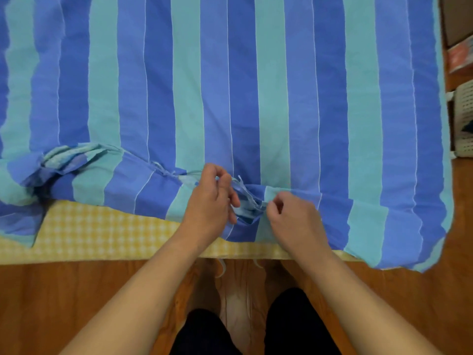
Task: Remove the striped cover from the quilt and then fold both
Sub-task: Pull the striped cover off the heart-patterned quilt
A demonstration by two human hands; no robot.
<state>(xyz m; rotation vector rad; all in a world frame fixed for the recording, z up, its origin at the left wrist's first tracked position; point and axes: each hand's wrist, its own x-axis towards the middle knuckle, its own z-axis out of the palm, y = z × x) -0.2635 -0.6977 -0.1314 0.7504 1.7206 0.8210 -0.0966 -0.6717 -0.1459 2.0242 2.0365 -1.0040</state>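
Observation:
The striped cover [230, 85], in bands of blue and turquoise, lies spread over the bed with its open edge toward me. Thin blue tie strings [247, 198] stick out at that edge in the middle. My left hand [211, 198] pinches the strings from the left with curled fingers. My right hand [291, 216] has curled fingers on the cover's edge just right of the strings. At the left the edge is bunched and turned back [71, 160]. The quilt inside is hidden by the cover.
A yellow checked sheet [102, 234] shows under the cover along the bed's near edge. Wooden floor [64, 298] lies below, with my dark-trousered legs [286, 326] standing on it. A white perforated basket [464, 119] and an orange box [460, 57] sit at the right.

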